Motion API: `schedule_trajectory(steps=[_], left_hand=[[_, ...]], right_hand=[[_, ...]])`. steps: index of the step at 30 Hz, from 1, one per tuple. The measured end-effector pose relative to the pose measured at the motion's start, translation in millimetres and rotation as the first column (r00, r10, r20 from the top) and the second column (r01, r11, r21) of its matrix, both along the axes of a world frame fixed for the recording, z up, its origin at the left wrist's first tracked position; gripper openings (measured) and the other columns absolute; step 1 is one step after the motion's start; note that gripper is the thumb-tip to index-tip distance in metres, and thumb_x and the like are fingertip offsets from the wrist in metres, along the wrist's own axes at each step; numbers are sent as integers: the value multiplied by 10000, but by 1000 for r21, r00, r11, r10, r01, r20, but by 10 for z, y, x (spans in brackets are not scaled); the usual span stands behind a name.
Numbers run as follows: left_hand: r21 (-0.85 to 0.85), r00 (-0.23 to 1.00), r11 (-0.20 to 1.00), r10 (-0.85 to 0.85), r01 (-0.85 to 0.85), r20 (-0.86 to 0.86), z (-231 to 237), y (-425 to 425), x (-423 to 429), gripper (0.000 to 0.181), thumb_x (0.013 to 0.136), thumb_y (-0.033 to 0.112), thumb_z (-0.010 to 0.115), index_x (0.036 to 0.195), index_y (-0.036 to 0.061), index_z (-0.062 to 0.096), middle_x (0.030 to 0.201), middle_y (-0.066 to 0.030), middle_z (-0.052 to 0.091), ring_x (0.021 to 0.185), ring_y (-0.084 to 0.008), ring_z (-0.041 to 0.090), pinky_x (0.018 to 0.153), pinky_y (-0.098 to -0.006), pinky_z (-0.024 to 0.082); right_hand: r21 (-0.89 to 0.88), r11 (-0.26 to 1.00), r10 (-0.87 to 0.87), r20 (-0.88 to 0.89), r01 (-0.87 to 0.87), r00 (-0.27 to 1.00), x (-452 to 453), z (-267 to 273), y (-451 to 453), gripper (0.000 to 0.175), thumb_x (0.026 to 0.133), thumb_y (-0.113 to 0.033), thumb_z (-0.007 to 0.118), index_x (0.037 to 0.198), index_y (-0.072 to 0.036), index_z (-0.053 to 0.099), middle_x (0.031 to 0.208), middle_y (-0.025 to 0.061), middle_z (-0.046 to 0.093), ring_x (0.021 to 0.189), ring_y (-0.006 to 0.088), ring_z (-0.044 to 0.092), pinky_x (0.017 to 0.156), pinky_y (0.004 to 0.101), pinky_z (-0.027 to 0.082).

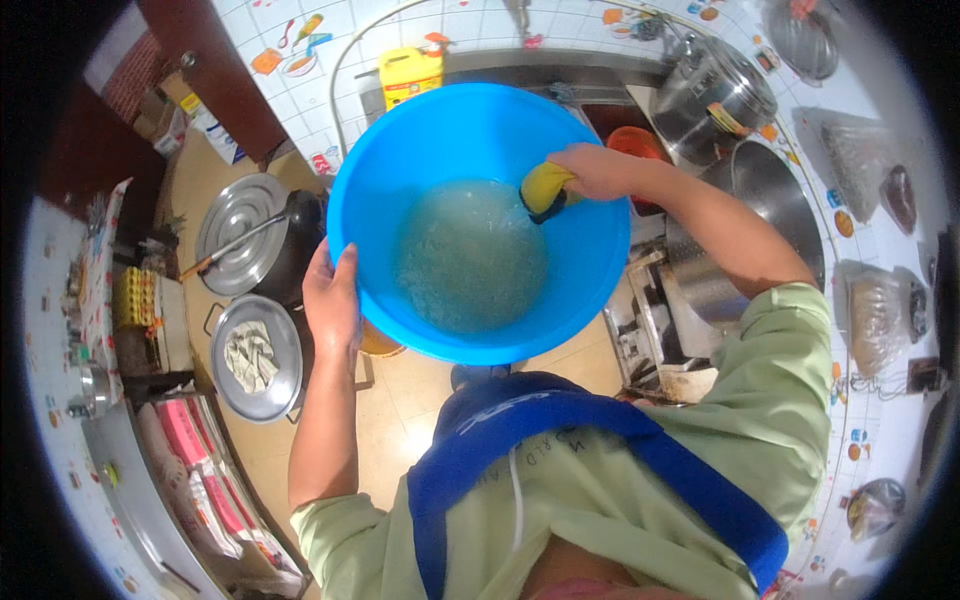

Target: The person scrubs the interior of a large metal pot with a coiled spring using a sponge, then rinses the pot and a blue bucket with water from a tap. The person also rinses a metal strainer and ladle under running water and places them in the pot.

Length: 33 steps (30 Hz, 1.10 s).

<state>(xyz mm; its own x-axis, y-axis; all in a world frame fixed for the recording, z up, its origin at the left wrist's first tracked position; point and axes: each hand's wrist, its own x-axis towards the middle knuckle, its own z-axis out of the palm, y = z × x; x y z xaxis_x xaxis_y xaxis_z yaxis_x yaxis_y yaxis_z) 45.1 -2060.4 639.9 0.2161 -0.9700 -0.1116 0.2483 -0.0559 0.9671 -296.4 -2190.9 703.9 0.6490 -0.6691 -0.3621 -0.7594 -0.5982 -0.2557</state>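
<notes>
A large blue plastic basin [480, 112] is before me, with cloudy, greyish water [472, 262] in its bottom. My left hand [332, 300] grips the basin's left rim, thumb on the rim and fingers on the outside. Inside the basin's right wall, my right hand [596, 171] holds a yellow cloth or sponge [544, 187] with a dark edge. The cloth is close to the wall above the water. What supports the basin from below is hidden.
Behind the basin stands a yellow jug [409, 71]. To the right are a gas stove [637, 330], a tall steel pot [757, 225], a lidded steel pot [712, 97] and a red bowl [634, 142]. On the left, a ladle [240, 244] lies across a metal lid [232, 210]; a rag [251, 356] rests on another lid [289, 375].
</notes>
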Motion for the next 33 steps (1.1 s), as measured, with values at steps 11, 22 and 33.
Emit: schedule_trajectory(steps=[11, 22, 33], left_hand=[[21, 999, 999, -36, 36, -8, -4, -169, 2, 311, 930, 118, 507, 1183, -61, 496, 1033, -115, 617, 877, -146, 584, 793, -282, 467], [1, 989, 990, -144, 144, -42, 328, -835, -407, 345, 923, 152, 520, 1166, -90, 488, 1080, -174, 599, 910, -236, 604, 795, -339, 495], [93, 937, 979, -203, 183, 284, 740, -1830, -1701, 358, 917, 114, 500, 1193, -114, 480, 1089, -173, 597, 923, -205, 596, 813, -307, 474]], right_hand=[[-176, 834, -369, 528, 523, 765, -551, -366, 152, 319, 835, -145, 527, 1123, -10, 554, 1104, 150, 572, 1105, 316, 486, 942, 396, 377], [722, 469, -819, 572, 509, -57, -923, -487, -107, 359, 908, -244, 421, 1136, 7, 538, 969, 123, 591, 883, 183, 564, 794, 332, 449], [804, 357, -835, 503, 476, -224, -1854, -1410, -515, 528, 844, -480, 555, 1062, 1, 563, 975, 113, 582, 855, 191, 567, 712, 350, 465]])
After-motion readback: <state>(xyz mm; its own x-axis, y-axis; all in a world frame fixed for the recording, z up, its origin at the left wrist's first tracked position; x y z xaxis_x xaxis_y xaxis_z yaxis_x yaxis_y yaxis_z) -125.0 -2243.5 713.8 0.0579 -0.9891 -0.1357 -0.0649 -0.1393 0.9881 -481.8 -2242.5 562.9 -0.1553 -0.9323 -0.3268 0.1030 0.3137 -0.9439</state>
